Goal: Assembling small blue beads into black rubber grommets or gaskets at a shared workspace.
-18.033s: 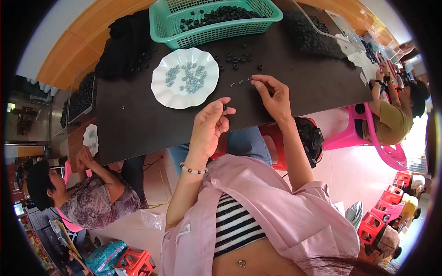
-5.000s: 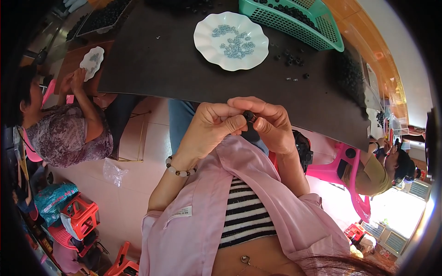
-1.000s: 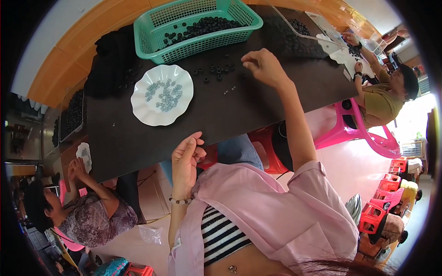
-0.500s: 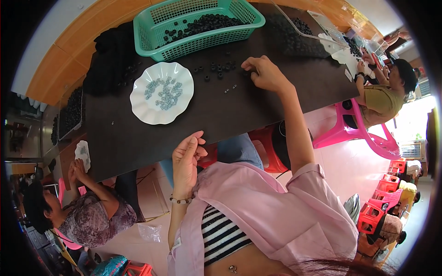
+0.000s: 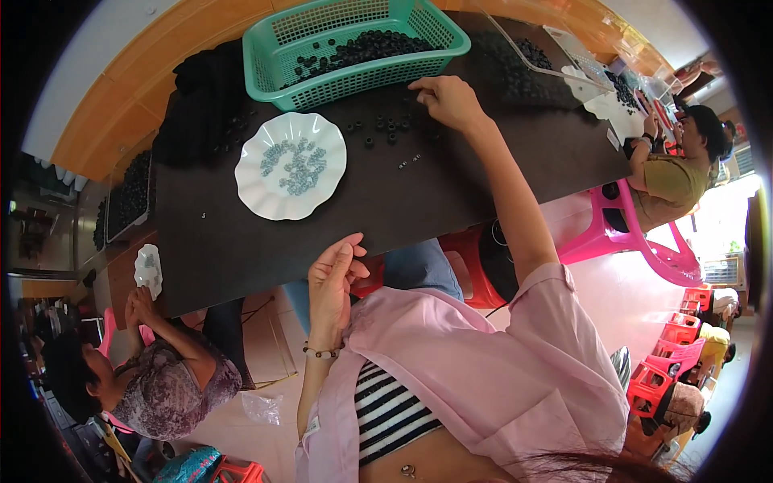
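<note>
Pick-up step: my right hand (image 5: 447, 101) curls onto the loose black rings (image 5: 385, 129) beside the green basket (image 5: 354, 48) — grip contents unclear. Left hand (image 5: 332, 278) waits half-open, empty, at table edge. Next req. — a fine pinch.

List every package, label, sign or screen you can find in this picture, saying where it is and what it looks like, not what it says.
Label: at the lower front edge of the pink shirt, a small white rectangle.
Plastic bag: on the floor left of the person, crumpled and clear.
No signs or screens are visible.
</note>
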Demonstrator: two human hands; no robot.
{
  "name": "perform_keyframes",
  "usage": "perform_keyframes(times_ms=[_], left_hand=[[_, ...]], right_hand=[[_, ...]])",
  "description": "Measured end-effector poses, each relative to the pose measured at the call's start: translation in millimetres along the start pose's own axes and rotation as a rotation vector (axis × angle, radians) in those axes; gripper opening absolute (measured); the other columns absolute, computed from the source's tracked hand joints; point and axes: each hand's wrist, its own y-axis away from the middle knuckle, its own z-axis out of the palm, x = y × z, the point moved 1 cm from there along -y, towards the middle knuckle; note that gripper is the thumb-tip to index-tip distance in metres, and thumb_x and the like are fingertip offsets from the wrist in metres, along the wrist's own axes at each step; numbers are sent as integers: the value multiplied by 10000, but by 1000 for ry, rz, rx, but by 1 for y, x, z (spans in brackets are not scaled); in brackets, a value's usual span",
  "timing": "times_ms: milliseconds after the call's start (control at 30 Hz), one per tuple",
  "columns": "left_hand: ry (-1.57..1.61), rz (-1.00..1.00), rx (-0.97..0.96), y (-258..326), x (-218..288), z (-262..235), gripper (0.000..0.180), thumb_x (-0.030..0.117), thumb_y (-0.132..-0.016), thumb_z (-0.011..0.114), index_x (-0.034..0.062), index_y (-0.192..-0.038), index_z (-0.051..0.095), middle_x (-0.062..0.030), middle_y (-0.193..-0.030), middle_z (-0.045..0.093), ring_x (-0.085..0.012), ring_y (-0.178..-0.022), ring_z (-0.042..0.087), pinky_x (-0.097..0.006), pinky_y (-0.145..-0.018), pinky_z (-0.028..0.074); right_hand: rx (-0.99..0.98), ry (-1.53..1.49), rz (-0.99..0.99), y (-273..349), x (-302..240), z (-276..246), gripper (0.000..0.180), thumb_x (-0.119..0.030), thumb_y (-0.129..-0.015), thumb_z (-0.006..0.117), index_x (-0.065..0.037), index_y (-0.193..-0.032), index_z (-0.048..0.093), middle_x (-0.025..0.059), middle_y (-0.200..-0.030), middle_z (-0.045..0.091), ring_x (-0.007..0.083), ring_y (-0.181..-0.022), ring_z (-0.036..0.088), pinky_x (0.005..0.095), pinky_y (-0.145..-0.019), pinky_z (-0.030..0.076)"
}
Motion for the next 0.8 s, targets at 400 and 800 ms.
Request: perform_keyframes(times_ms=[400, 800], left_hand=[[54, -27, -30, 0, 0, -4, 277, 199, -963, 568, 12, -1156, 638, -17, -911, 647, -58, -672, 576, -182, -634, 446], [72, 16, -18, 8, 24, 8, 272, 182, -958, 563, 6, -1150, 641, 11, -897, 636, -24, -707, 498, -161, -677, 411]], right_hand=[[-163, -147, -12, -5, -11, 6, 232, -90, -832, 633, -83, -1054, 700, 75, -904, 701, 192, -867, 651, 330, -757, 509], [-418, -1348, 173, 91, -108, -3, 325, -289, -935, 603, 1, -1075, 651, 30, -808, 651, 42, -663, 508, 172, -612, 402]])
